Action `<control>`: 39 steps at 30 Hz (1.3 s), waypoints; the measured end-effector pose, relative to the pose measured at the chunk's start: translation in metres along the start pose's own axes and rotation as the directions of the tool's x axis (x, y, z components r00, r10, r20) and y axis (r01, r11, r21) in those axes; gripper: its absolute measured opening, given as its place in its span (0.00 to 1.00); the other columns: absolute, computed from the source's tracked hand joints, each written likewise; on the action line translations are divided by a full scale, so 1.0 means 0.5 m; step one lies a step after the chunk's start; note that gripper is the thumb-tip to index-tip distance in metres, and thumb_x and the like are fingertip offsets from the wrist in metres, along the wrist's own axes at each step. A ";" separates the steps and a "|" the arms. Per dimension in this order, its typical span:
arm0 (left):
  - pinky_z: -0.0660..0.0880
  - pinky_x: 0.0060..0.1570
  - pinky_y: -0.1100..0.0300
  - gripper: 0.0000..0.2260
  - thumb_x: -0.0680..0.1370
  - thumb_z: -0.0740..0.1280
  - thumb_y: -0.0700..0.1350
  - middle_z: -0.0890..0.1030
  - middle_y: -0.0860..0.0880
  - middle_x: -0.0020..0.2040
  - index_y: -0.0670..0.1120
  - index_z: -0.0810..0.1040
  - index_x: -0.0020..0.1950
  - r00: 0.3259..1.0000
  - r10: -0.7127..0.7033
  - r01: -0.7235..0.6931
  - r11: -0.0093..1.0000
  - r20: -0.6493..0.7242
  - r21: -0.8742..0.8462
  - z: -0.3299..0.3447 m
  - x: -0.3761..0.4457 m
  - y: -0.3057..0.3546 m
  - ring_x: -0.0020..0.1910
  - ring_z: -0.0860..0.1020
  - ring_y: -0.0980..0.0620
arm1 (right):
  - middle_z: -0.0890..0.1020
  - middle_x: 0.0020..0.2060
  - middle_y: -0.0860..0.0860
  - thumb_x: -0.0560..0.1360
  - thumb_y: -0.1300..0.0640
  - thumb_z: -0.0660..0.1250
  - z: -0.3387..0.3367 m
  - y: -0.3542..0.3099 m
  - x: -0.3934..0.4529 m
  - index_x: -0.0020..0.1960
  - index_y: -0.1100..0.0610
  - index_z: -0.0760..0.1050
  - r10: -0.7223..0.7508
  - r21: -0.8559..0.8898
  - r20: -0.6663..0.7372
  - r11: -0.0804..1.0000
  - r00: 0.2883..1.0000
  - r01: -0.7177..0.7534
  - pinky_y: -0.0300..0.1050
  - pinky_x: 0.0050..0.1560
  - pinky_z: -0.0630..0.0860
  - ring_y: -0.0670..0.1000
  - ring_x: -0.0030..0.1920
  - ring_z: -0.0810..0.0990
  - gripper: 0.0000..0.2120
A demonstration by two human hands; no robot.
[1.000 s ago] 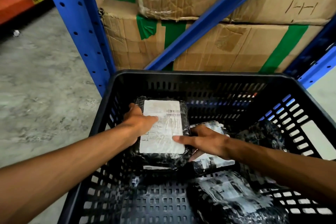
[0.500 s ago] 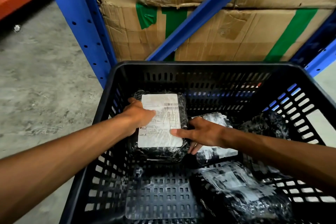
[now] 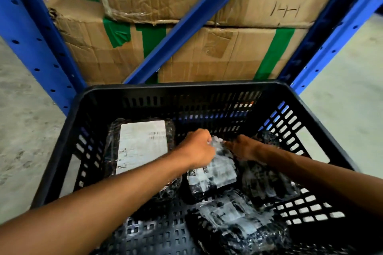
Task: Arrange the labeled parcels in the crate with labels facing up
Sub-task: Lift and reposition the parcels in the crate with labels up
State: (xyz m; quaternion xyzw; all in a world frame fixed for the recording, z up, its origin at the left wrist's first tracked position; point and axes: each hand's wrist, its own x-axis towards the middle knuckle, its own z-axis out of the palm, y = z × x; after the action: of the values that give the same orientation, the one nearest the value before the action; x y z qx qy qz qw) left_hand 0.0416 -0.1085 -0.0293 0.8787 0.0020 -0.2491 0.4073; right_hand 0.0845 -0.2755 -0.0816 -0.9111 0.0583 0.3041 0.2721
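A black slotted crate (image 3: 182, 91) sits on the floor before me. At its far left lies a black-wrapped parcel (image 3: 141, 147) with its white label facing up, untouched. In the middle lies a smaller wrapped parcel (image 3: 215, 174) with a white label showing. My left hand (image 3: 196, 149) grips its far end with closed fingers. My right hand (image 3: 242, 149) holds the same end from the right. A dark wrapped parcel (image 3: 267, 184) lies at the right with no label visible, and another parcel (image 3: 234, 217) with a crumpled label lies near the front.
Blue rack uprights (image 3: 35, 47) and a diagonal brace (image 3: 186, 25) stand right behind the crate. Taped cardboard boxes (image 3: 217, 58) are stacked inside the rack. Grey concrete floor (image 3: 24, 126) stretches left and right of the crate.
Both hands left the large labeled parcel at the far left and moved right onto the smaller middle parcel. The view tilted up a little.
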 end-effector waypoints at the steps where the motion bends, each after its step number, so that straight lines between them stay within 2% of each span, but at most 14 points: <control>1: 0.72 0.42 0.54 0.10 0.77 0.57 0.35 0.78 0.37 0.53 0.43 0.75 0.53 0.998 -0.046 0.047 0.999 0.040 -0.008 0.019 0.006 0.010 0.47 0.77 0.42 | 0.74 0.46 0.57 0.81 0.52 0.57 0.006 0.015 -0.002 0.61 0.67 0.74 0.032 -0.031 0.004 0.999 0.999 -0.032 0.49 0.52 0.73 0.53 0.45 0.73 0.20; 3: 0.76 0.50 0.48 0.17 0.76 0.56 0.35 0.76 0.30 0.62 0.33 0.74 0.62 0.986 -0.150 0.153 0.987 0.076 -0.040 0.060 0.019 0.015 0.59 0.77 0.36 | 0.77 0.50 0.58 0.81 0.49 0.57 0.024 0.024 0.001 0.63 0.64 0.74 0.096 -0.057 -0.042 0.994 0.994 -0.098 0.46 0.53 0.72 0.53 0.49 0.75 0.21; 5: 0.75 0.58 0.49 0.18 0.78 0.56 0.38 0.75 0.33 0.66 0.33 0.73 0.65 0.966 -0.242 0.250 0.963 0.087 -0.095 0.092 0.025 0.007 0.64 0.75 0.38 | 0.77 0.62 0.60 0.81 0.46 0.55 0.041 0.014 0.007 0.68 0.63 0.71 0.149 -0.053 -0.038 0.987 0.988 -0.151 0.43 0.56 0.69 0.53 0.58 0.74 0.24; 8: 0.71 0.51 0.61 0.16 0.80 0.57 0.41 0.77 0.41 0.65 0.39 0.73 0.66 0.939 -0.316 0.339 0.916 0.134 -0.213 0.118 0.020 -0.002 0.63 0.75 0.45 | 0.66 0.73 0.60 0.82 0.45 0.49 0.063 0.004 0.022 0.73 0.61 0.64 0.183 0.058 0.042 0.981 0.982 -0.185 0.50 0.70 0.62 0.58 0.71 0.66 0.26; 11: 0.68 0.37 0.68 0.16 0.81 0.56 0.42 0.77 0.44 0.60 0.42 0.72 0.68 0.926 -0.362 0.375 0.844 0.108 -0.384 0.118 0.018 0.006 0.49 0.74 0.51 | 0.69 0.71 0.58 0.79 0.38 0.50 0.067 0.004 0.032 0.70 0.60 0.68 0.242 0.266 -0.008 0.936 0.970 -0.231 0.50 0.66 0.67 0.59 0.68 0.70 0.32; 14: 0.71 0.41 0.62 0.20 0.82 0.55 0.49 0.76 0.47 0.62 0.45 0.67 0.72 0.904 -0.412 0.403 0.738 0.112 -0.540 0.112 0.022 0.009 0.42 0.73 0.56 | 0.67 0.74 0.57 0.78 0.35 0.49 0.067 0.009 0.036 0.72 0.57 0.66 0.253 0.336 0.030 0.909 0.967 -0.248 0.53 0.67 0.64 0.58 0.71 0.66 0.33; 16: 0.73 0.57 0.56 0.26 0.80 0.55 0.57 0.71 0.47 0.71 0.47 0.63 0.75 0.906 -0.408 0.392 0.710 0.112 -0.585 0.114 0.020 0.002 0.60 0.75 0.50 | 0.70 0.70 0.58 0.77 0.35 0.50 0.058 0.007 0.032 0.70 0.55 0.69 0.262 0.416 0.029 0.874 0.965 -0.250 0.53 0.65 0.65 0.58 0.68 0.70 0.31; 18: 0.66 0.68 0.52 0.32 0.77 0.57 0.61 0.66 0.46 0.75 0.47 0.59 0.77 0.903 -0.417 0.391 0.700 0.102 -0.597 0.121 0.023 -0.003 0.71 0.67 0.45 | 0.81 0.52 0.58 0.76 0.36 0.52 0.043 0.001 0.030 0.51 0.56 0.78 0.279 0.533 -0.034 0.817 0.960 -0.218 0.47 0.49 0.73 0.57 0.48 0.79 0.27; 21: 0.71 0.50 0.61 0.24 0.75 0.64 0.58 0.75 0.44 0.65 0.45 0.72 0.66 0.899 -0.434 0.331 0.602 0.051 -0.727 0.110 0.026 0.001 0.58 0.76 0.48 | 0.80 0.26 0.56 0.77 0.40 0.51 0.018 -0.025 0.024 0.38 0.59 0.73 0.195 0.647 -0.100 0.757 0.976 -0.085 0.40 0.25 0.75 0.54 0.23 0.79 0.25; 23: 0.71 0.41 0.61 0.14 0.72 0.70 0.53 0.80 0.45 0.52 0.45 0.77 0.52 0.899 -0.437 0.269 0.510 0.023 -0.817 0.098 0.026 -0.004 0.44 0.78 0.50 | 0.79 0.20 0.56 0.79 0.43 0.50 0.014 -0.053 0.011 0.41 0.60 0.71 0.079 0.724 -0.034 0.690 0.996 -0.030 0.38 0.20 0.74 0.53 0.18 0.79 0.23; 26: 0.73 0.34 0.61 0.15 0.67 0.75 0.50 0.80 0.48 0.40 0.45 0.77 0.48 0.887 -0.460 0.261 0.441 0.034 -0.859 0.092 0.020 -0.009 0.35 0.76 0.52 | 0.76 0.16 0.51 0.80 0.46 0.50 0.007 -0.073 -0.007 0.40 0.59 0.73 -0.023 0.685 -0.049 0.727 0.999 0.050 0.37 0.19 0.72 0.51 0.16 0.75 0.21; 33: 0.77 0.34 0.60 0.26 0.59 0.74 0.55 0.85 0.48 0.45 0.46 0.82 0.53 0.928 -0.373 0.182 0.455 -0.001 -0.872 0.098 0.019 -0.002 0.43 0.82 0.53 | 0.79 0.19 0.53 0.81 0.56 0.56 -0.045 -0.072 -0.045 0.44 0.60 0.73 -0.148 0.589 -0.386 0.720 0.911 0.366 0.38 0.18 0.74 0.50 0.17 0.77 0.12; 36: 0.78 0.35 0.58 0.23 0.61 0.74 0.50 0.84 0.46 0.46 0.44 0.80 0.54 0.930 -0.365 0.208 0.433 0.040 -0.877 0.094 0.013 -0.020 0.41 0.82 0.49 | 0.79 0.33 0.59 0.81 0.54 0.57 -0.093 -0.051 -0.045 0.49 0.61 0.72 -0.051 0.665 -0.280 0.709 0.959 0.232 0.46 0.25 0.81 0.55 0.25 0.81 0.11; 39: 0.71 0.28 0.61 0.12 0.61 0.70 0.47 0.80 0.45 0.40 0.45 0.80 0.42 0.946 -0.322 0.179 0.436 0.033 -0.882 0.088 0.005 -0.047 0.34 0.76 0.47 | 0.79 0.35 0.57 0.80 0.50 0.58 -0.100 -0.012 -0.042 0.43 0.60 0.76 -0.013 0.341 -0.233 0.935 0.972 0.094 0.39 0.28 0.75 0.53 0.32 0.80 0.16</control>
State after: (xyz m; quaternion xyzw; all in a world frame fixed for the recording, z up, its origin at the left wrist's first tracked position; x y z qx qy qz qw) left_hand 0.0195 -0.1251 -0.0711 0.5515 0.2875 -0.2085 0.7548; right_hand 0.0952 -0.2982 -0.0330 -0.8782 0.1170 0.1752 0.4295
